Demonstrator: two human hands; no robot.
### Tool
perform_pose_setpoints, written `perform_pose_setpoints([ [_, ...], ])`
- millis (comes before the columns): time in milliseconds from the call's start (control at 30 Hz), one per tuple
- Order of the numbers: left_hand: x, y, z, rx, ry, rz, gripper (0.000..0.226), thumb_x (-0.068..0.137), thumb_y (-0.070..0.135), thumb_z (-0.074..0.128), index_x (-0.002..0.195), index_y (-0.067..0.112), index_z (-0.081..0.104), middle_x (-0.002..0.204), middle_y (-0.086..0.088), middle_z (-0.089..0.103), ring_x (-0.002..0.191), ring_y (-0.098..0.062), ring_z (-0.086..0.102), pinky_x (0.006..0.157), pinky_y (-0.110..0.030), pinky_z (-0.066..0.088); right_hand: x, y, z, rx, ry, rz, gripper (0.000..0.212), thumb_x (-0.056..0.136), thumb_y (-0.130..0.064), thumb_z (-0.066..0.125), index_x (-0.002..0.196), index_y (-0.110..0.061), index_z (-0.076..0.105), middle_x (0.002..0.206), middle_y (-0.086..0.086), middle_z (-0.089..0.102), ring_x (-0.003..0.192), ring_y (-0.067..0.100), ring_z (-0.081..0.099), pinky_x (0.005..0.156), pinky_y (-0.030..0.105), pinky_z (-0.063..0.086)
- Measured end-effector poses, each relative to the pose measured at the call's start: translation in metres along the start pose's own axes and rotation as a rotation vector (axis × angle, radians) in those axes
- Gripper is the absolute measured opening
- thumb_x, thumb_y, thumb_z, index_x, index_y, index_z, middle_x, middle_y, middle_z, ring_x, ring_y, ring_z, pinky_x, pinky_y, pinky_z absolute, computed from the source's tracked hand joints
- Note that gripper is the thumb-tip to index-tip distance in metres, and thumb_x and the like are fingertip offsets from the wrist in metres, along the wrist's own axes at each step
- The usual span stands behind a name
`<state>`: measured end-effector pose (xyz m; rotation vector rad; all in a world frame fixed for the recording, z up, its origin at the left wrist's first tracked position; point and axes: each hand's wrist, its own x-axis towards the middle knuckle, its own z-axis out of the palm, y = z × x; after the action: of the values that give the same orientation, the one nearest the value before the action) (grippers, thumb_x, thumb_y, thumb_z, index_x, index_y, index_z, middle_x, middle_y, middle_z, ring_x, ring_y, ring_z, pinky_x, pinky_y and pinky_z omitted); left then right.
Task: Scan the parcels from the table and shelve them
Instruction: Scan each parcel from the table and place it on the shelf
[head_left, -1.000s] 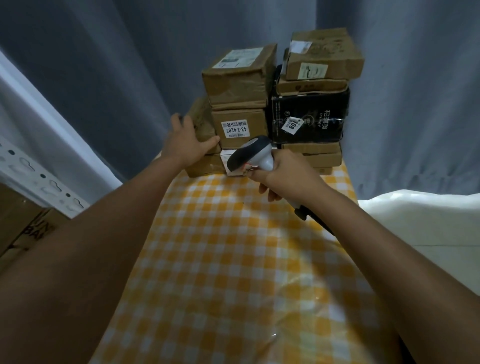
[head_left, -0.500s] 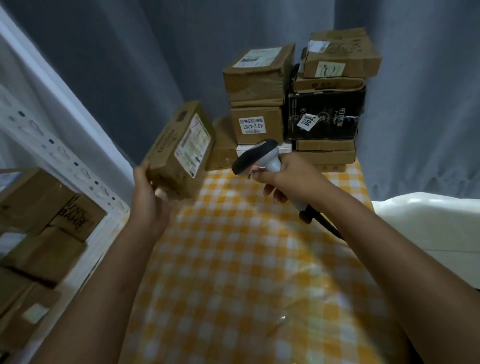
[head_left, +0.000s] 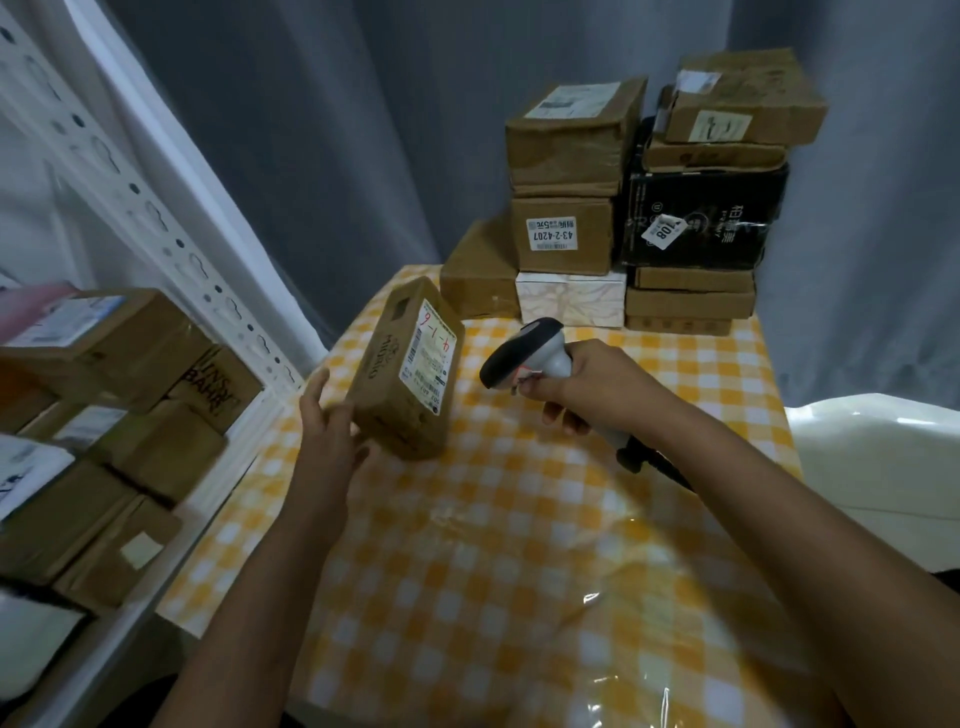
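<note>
Left hand (head_left: 332, 431) gripping parcel (head_left: 408, 371) tilted on end over table (head_left: 519, 571), label facing scanner (head_left: 524, 353) clenched in right hand (head_left: 592, 387), likely for clean barcode read; shelf (head_left: 171, 244) just left.

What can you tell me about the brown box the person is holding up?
The brown cardboard parcel is a scuffed oblong box, tilted on end above the yellow checked tablecloth. A white shipping label with a barcode and red handwriting faces the handheld scanner in the right hand. Dark print runs along one side. The left hand grips its lower end.
</note>
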<state>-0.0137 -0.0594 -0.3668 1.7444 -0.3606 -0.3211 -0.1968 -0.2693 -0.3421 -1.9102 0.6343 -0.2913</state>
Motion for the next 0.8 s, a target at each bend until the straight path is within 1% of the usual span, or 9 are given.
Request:
perform_pose_setpoints([
  [67, 0.006, -0.001, 0.000, 0.265, -0.009, 0.184, 0.035, 0.106, 0.035, 0.040, 0.137, 0.047, 0.049, 0.148, -0.006, 0.040, 0.127, -0.027, 0.050, 0.104, -0.043, 0.046, 0.000, 0.001, 0.001, -0.011, 0.002, 0.001, 0.031, 0.092, -0.035, 0.069, 0.102, -0.006, 0.072, 0.070, 0.003, 0.075, 0.051, 0.014, 0.064, 0.052, 0.024, 0.050],
  [100, 0.007, 0.000, 0.001, 0.385, -0.011, 0.257, 0.031, 0.107, 0.033, 0.039, 0.132, 0.044, 0.054, 0.151, -0.009, 0.036, 0.132, -0.027, 0.045, 0.106, -0.033, 0.044, -0.001, 0.001, 0.000, -0.012, 0.004, 0.003, 0.031, 0.092, -0.035, 0.069, 0.103, -0.006, 0.072, 0.070, 0.003, 0.075, 0.051, 0.014, 0.064, 0.052, 0.023, 0.050],
  [167, 0.003, 0.003, 0.008, 0.515, -0.015, 0.319, 0.029, 0.107, 0.036, 0.043, 0.133, 0.033, 0.055, 0.154, -0.014, 0.032, 0.131, -0.021, 0.042, 0.093, -0.010, 0.041, -0.001, 0.001, 0.000, -0.008, 0.006, 0.007, 0.030, 0.092, -0.034, 0.069, 0.103, -0.007, 0.072, 0.070, 0.003, 0.074, 0.049, 0.013, 0.064, 0.051, 0.022, 0.050],
  [200, 0.000, 0.003, 0.011, 0.555, -0.023, 0.331, 0.037, 0.104, 0.043, 0.048, 0.138, 0.028, 0.053, 0.156, -0.013, 0.029, 0.125, -0.018, 0.044, 0.087, -0.010, 0.044, -0.002, 0.000, -0.001, -0.004, 0.008, 0.010, 0.029, 0.092, -0.034, 0.069, 0.103, -0.007, 0.072, 0.070, 0.003, 0.074, 0.049, 0.013, 0.063, 0.050, 0.022, 0.049],
  [267, -0.002, 0.003, 0.015, 0.665, -0.039, 0.346, 0.064, 0.094, 0.054, 0.060, 0.147, 0.024, 0.041, 0.158, -0.010, 0.023, 0.118, -0.014, 0.042, 0.088, -0.030, 0.053, -0.002, 0.000, -0.002, -0.003, 0.009, 0.015, 0.028, 0.092, -0.033, 0.069, 0.103, -0.007, 0.072, 0.071, 0.003, 0.074, 0.048, 0.011, 0.063, 0.050, 0.021, 0.049],
  [333, -0.001, 0.000, 0.018, 0.712, -0.051, 0.371, 0.078, 0.088, 0.046, 0.072, 0.152, 0.022, 0.034, 0.156, -0.008, 0.029, 0.120, -0.011, 0.040, 0.093, -0.036, 0.050, -0.004, -0.002, -0.002, -0.001, 0.002, 0.013, 0.028, 0.092, -0.032, 0.069, 0.104, -0.007, 0.072, 0.072, 0.004, 0.075, 0.049, 0.012, 0.063, 0.051, 0.022, 0.048],
  [500, -0.007, -0.004, 0.017, 0.180, 0.070, 0.183, 0.075, 0.091, 0.020, 0.072, 0.154, 0.023, 0.031, 0.138, 0.002, 0.050, 0.117, -0.015, 0.055, 0.085, -0.028, 0.053, -0.008, -0.007, -0.011, 0.064, 0.008, -0.004, 0.026, 0.091, -0.032, 0.070, 0.103, -0.008, 0.070, 0.068, 0.003, 0.073, 0.050, 0.015, 0.063, 0.051, 0.023, 0.051],
  [600, -0.007, -0.010, 0.010, -0.229, 0.027, 0.052, 0.061, 0.094, 0.011, 0.068, 0.148, 0.008, 0.041, 0.134, -0.012, 0.059, 0.117, -0.025, 0.063, 0.090, -0.030, 0.056, -0.009, -0.011, -0.020, 0.118, 0.023, -0.025, 0.021, 0.091, -0.030, 0.070, 0.099, -0.011, 0.071, 0.068, 0.005, 0.073, 0.050, 0.015, 0.062, 0.052, 0.026, 0.051],
  [800, -0.016, -0.019, 0.012, -0.400, -0.177, -0.093, 0.042, 0.095, 0.009, 0.060, 0.136, 0.001, 0.056, 0.128, -0.016, 0.069, 0.118, -0.028, 0.066, 0.096, -0.036, 0.057, -0.012, -0.023, -0.023, 0.179, 0.011, -0.036, 0.027, 0.092, -0.029, 0.070, 0.098, -0.003, 0.070, 0.067, 0.010, 0.069, 0.049, 0.017, 0.059, 0.054, 0.029, 0.050],
])
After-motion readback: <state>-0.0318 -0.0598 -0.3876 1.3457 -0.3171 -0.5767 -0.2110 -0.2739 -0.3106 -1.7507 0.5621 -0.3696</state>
